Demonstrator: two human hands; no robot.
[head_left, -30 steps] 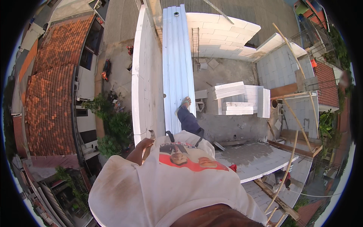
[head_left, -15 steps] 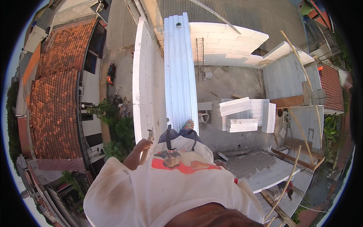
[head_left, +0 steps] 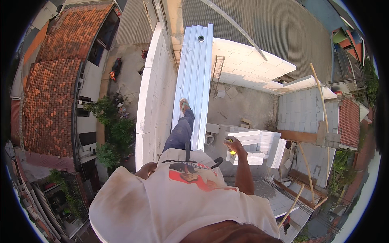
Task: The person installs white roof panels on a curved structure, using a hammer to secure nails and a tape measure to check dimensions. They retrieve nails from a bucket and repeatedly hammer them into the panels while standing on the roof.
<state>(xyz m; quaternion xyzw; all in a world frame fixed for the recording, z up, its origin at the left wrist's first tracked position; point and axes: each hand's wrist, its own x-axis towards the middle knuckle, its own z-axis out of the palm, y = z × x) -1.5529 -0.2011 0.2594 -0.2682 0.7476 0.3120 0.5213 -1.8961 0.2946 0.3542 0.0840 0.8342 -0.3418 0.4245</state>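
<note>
I am on a long ribbed pale-blue metal sheet (head_left: 193,69), high above a courtyard, with my sandalled foot (head_left: 184,104) on it. A small dark ring-shaped object (head_left: 200,39) lies at its far end. My right hand (head_left: 234,145), out to the right above a stack of white blocks (head_left: 274,152), is closed on a small yellow-and-black tool, possibly a tape measure. My left hand (head_left: 150,167) is mostly hidden behind my white shirt, beside the white block wall (head_left: 145,103); what it holds, if anything, I cannot see.
Block walls (head_left: 243,56) enclose a concrete floor below. Bamboo poles (head_left: 322,97), planks (head_left: 293,135) and a rebar cage (head_left: 218,69) stand around it. Tiled roofs (head_left: 52,81), trees (head_left: 121,133) and parked motorbikes (head_left: 115,69) are off the sides. A partly visible person in red (head_left: 287,222) is low right.
My foot has moved forward along the sheet. My right hand has come out to the right with the yellow-and-black tool. My left hand has dropped behind the shirt.
</note>
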